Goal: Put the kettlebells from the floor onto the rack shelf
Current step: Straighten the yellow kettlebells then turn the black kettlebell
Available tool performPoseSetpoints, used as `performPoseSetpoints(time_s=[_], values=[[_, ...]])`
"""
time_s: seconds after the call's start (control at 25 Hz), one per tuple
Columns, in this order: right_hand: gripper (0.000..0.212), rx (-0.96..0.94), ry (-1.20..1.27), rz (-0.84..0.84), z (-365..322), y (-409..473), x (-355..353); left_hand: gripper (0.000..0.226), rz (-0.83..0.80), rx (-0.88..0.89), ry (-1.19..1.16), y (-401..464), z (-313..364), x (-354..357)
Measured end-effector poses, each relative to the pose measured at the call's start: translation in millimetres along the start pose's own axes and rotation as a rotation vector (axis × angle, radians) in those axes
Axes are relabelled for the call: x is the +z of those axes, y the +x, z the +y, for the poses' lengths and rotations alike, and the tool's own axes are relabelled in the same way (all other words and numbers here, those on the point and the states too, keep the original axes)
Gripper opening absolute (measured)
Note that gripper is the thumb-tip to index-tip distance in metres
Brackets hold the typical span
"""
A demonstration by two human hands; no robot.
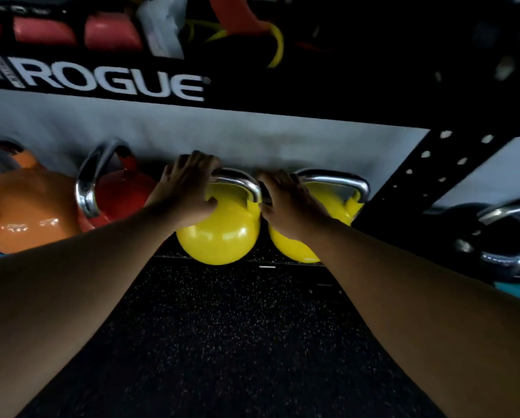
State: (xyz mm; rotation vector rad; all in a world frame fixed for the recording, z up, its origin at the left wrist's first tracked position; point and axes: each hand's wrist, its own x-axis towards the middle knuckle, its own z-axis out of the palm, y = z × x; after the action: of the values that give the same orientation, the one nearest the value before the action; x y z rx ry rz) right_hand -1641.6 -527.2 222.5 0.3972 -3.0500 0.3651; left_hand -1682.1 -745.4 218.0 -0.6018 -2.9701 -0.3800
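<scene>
Two yellow kettlebells with steel handles sit side by side on the low rack shelf (240, 260). My left hand (186, 188) wraps the handle of the left yellow kettlebell (222, 230), thumb against its body. My right hand (289, 200) grips the left end of the handle of the right yellow kettlebell (334, 203), whose body my forearm mostly hides. Both bells rest at the shelf's front edge.
A red kettlebell (120, 194) and an orange kettlebell (23, 206) stand left on the same shelf. A black kettlebell (506, 236) sits right of the rack upright (427, 164). An upper beam (313, 95) overhangs. Speckled black rubber floor (237, 342) lies below.
</scene>
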Motion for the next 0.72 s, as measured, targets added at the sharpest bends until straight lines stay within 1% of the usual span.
performPoseSetpoints(time_s=[0.08, 0.16, 0.28, 0.44, 0.56, 0.72], values=[[0.050, -0.015, -0.024, -0.008, 27, -31, -14, 0.060, 0.063, 0.049, 0.076, -11, 34, 0], [0.048, 0.000, -0.049, -0.039, 56, -66, -30, 0.055, 0.072, 0.067, 0.101, -19, 75, 5], [0.042, 0.038, -0.124, -0.078, 110, -128, -59, 0.049, -0.043, 0.122, 0.116, -20, 146, 19], [0.037, 0.087, -0.189, -0.078, 185, -208, -99, 0.045, -0.123, 0.196, 0.154, -13, 249, 33], [0.037, 0.104, -0.260, -0.105, 238, -258, -130, 0.041, -0.164, 0.260, 0.170, -8, 325, 39], [0.042, 0.158, -0.331, -0.106, 304, -311, -165, 0.039, -0.163, 0.346, 0.142, 6, 416, 44]])
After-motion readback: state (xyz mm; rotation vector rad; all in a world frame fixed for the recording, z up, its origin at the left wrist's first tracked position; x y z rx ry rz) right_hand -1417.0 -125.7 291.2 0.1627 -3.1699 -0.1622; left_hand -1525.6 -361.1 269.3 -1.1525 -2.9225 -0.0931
